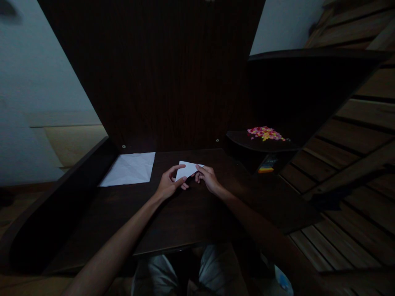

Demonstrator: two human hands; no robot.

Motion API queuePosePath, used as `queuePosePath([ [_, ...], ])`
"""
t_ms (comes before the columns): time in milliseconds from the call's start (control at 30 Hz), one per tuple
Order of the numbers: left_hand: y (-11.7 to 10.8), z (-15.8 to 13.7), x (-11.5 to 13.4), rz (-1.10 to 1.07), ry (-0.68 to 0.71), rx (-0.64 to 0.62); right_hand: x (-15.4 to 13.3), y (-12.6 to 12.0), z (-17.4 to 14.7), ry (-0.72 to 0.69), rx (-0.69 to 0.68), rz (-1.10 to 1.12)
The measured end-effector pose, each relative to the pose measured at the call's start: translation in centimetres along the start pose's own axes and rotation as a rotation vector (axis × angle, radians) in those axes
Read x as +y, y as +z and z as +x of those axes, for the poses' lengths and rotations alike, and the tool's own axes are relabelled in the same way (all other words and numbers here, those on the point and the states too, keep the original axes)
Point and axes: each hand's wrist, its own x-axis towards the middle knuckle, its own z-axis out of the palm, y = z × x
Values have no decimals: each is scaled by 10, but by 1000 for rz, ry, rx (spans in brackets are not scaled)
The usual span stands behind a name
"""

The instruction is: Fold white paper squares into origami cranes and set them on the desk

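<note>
Between my two hands is a small folded piece of white paper (pixel 187 169), held just above the dark desk top. My left hand (pixel 170 181) grips its left side, thumb on the near face and fingers around the edge. At the paper's right corner, my right hand (pixel 207 177) pinches it between thumb and fingers. A larger white sheet (pixel 131 169) with crease lines lies flat on the desk to the left of my hands.
The dark wooden desk (pixel 185 222) has a raised side panel (pixel 61 197) on the left and a tall back panel (pixel 160 82). On a corner shelf (pixel 240 139) at right lies a pile of small pink and yellow pieces (pixel 266 133). Below it stands a rainbow-edged item (pixel 266 164).
</note>
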Motion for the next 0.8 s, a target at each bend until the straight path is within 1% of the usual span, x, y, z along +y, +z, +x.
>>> queuePosePath([
  [100,-1,2,-3,-20,12,-1,-1,-1,0,-13,-1,-28],
  [267,-6,6,-5,-76,49,86,1,-4,2,22,63,-41],
  [467,-14,12,-9,-141,-37,135,-3,-6,4,62,178,-14],
  [633,-18,14,-11,-150,-81,181,-3,-4,4,70,158,-10],
  [800,-23,16,-12,-156,-35,193,-1,-9,6,44,181,22],
])
